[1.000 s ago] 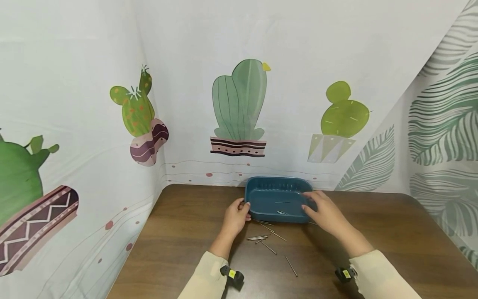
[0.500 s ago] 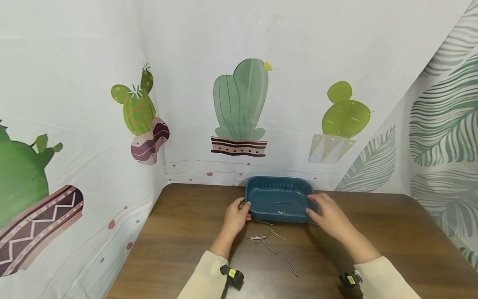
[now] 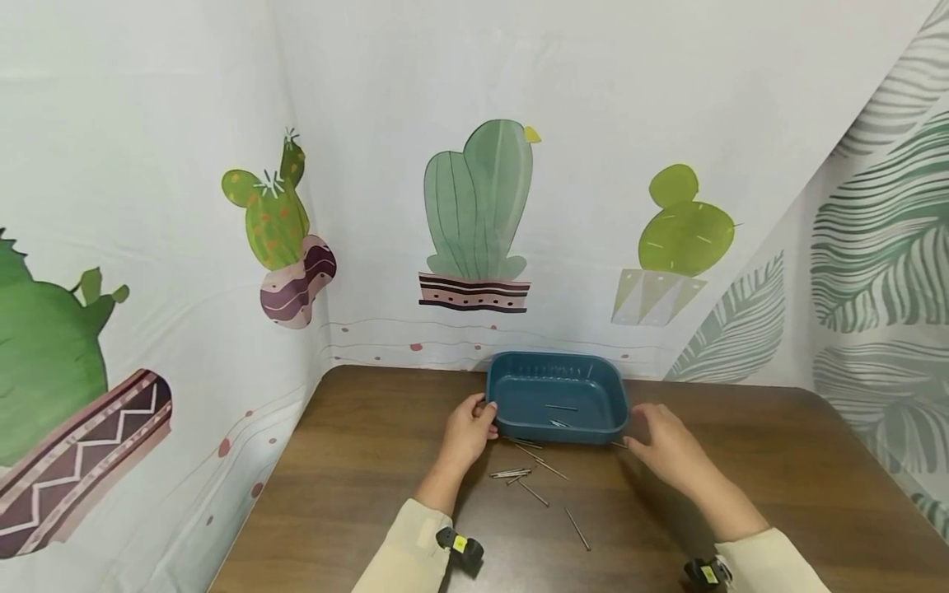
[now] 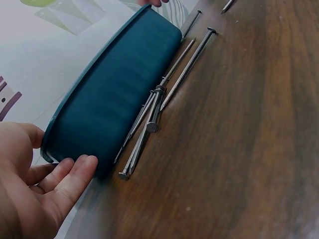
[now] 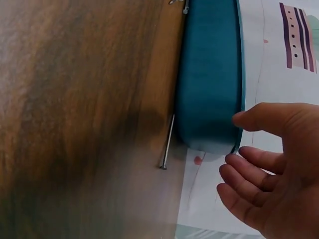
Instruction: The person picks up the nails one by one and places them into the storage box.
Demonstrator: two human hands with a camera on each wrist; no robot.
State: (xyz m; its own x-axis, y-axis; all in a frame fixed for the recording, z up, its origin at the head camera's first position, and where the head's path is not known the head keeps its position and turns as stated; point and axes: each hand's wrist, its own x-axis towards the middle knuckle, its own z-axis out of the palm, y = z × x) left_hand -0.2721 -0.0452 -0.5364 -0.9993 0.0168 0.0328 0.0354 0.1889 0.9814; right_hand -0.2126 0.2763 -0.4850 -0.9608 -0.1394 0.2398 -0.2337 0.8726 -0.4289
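Observation:
A blue rectangular plastic tray (image 3: 552, 433) stands at the back of the table. A long nail (image 3: 561, 408) and a few smaller nails (image 3: 559, 423) lie inside it. My left hand (image 3: 469, 430) grips the tray's left end, thumb at the rim and fingers against the outer wall, as the left wrist view shows. By the right end is my right hand (image 3: 667, 445), fingers loosely bent, the thumb (image 5: 244, 117) close to the rim; whether it touches cannot be told. Close to that corner a single nail (image 5: 168, 142) lies on the table, partly hidden in the head view.
Several loose nails (image 3: 511, 473) lie on the brown wooden table (image 3: 356, 461) before the tray, some crossing each other. Another nail (image 3: 577, 529) lies nearer the front. A white cloth with cactus prints (image 3: 578, 329) hangs directly behind the tray.
My right hand has moved from over the tray's right inner side, outward to the right and nearer me, beyond its right end. My left hand keeps its grip, and the nails have not visibly moved.

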